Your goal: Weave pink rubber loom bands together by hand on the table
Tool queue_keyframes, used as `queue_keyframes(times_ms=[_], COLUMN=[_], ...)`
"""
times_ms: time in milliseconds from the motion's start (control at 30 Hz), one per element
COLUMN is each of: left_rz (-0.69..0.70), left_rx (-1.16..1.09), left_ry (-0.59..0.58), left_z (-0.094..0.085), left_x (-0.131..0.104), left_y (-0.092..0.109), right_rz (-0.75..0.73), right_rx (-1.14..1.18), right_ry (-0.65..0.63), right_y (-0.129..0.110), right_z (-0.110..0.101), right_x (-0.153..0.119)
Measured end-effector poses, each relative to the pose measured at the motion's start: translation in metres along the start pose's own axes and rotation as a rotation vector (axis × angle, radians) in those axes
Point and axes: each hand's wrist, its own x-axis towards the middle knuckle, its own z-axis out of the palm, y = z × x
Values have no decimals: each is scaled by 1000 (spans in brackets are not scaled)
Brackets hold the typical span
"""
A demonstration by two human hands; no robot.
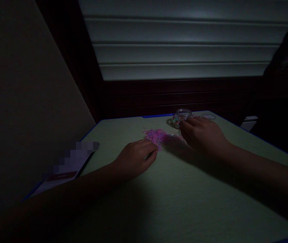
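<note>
A small heap of thin pink and purple strands or bands (pixel 156 135) lies near the table's far side. My left hand (pixel 138 156) is at the heap's near edge, thumb and forefinger pinched together; anything between them is too small to make out. My right hand (pixel 202 133) hovers beside a clear round jar (pixel 183 112), fingertips bent down and drawn together. What those fingers hold, if anything, is hidden. Coloured rings show inside the jar, which stands upright, its right part covered by my right hand.
The pale green table (pixel 174 199) has a blue edge. A clear flat lid-like piece (pixel 208 116) lies behind my right hand. At the left edge rests a dark-edged sheet or booklet (pixel 69 170), partly blurred out. A wall and a shuttered window (pixel 184 50) stand behind. Light is dim.
</note>
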Motion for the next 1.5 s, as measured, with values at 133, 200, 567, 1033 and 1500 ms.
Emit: queue_keyframes(times_ms=[133, 200, 567, 1033, 1500], left_rz=[-4, -4, -11, -17, -19], left_rx=[5, 9, 6, -6, 5], left_ry=[2, 0, -12, 3, -5], left_z=[1, 1, 2, 4, 3], left_x=[0, 0, 0, -2, -1], left_y=[0, 0, 0, -3, 0], right_rz=[-42, -65, -17, -29, 5], right_rx=[169, 240, 588, 667, 649], right_ry=[-31, -42, -34, -73, -107], right_y=[-15, -21, -28, -28, -27], right_z=[15, 22, 33, 45, 46], right_x=[-7, -10, -9, -6, -5])
